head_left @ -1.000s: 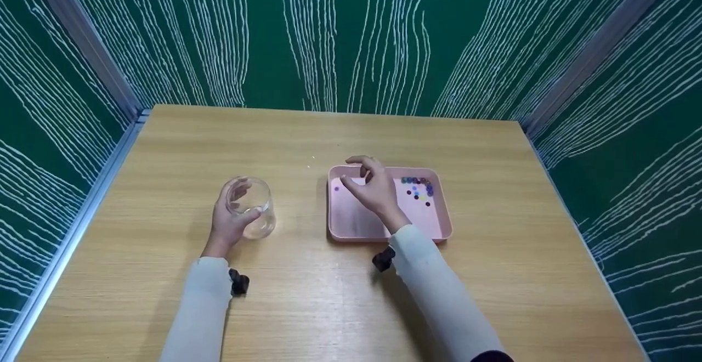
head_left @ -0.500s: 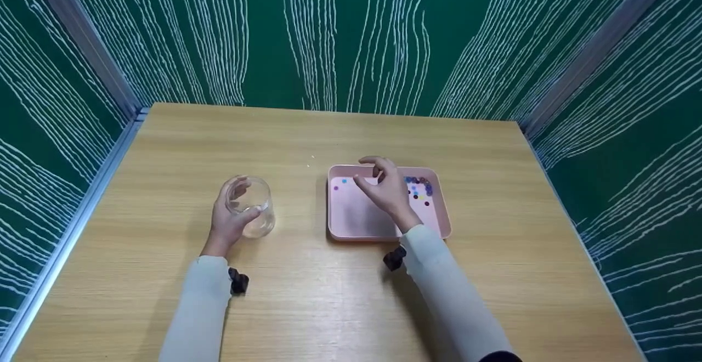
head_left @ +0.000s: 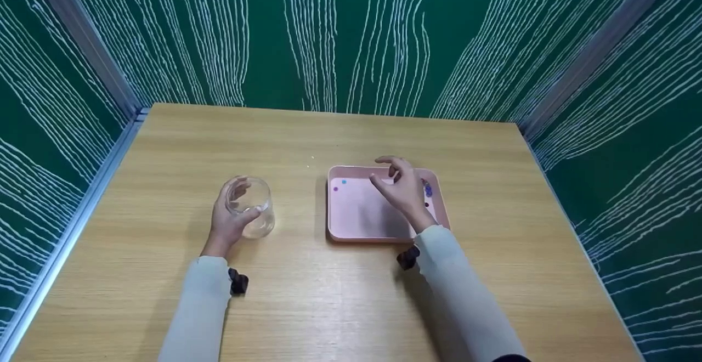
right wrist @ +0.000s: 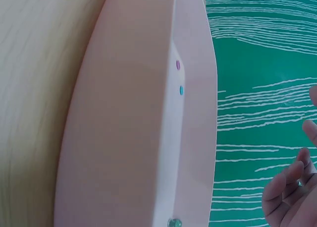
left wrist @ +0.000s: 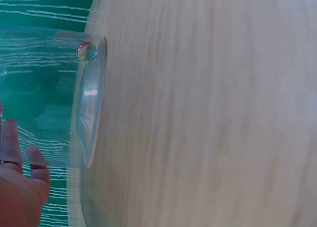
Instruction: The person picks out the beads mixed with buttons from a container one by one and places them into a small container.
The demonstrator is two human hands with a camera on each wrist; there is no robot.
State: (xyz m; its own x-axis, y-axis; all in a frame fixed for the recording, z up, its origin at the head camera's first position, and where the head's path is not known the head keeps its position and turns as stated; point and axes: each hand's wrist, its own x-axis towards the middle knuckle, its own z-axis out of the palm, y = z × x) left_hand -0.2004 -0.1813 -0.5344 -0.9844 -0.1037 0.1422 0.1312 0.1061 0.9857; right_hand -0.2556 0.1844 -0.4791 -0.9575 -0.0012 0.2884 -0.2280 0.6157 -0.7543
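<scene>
My left hand (head_left: 226, 220) grips a clear cup (head_left: 264, 200) standing on the table, thumb at the near side and fingers behind it. A marble with red and white swirls (left wrist: 86, 50) shows at the cup's bottom in the left wrist view. Over the pink tray (head_left: 351, 216) hovers my right hand (head_left: 401, 190), thumb and forefinger apart and nothing seen between them. A purple bead (head_left: 335, 189) and a blue bead (head_left: 344, 182) lie in the tray's far left corner. Marbles (head_left: 428, 190) at its right side are mostly hidden behind my right hand.
Small white specks (head_left: 312, 157) lie on the wooden table (head_left: 296, 296) beyond the gap between cup and tray. Green panels with white lines (head_left: 351, 38) rise behind the table and along both sides.
My right hand has moved rightward over the tray, now covering most of the marbles. The blue bead, hidden at first, has come into sight beside the purple one. The left hand keeps still.
</scene>
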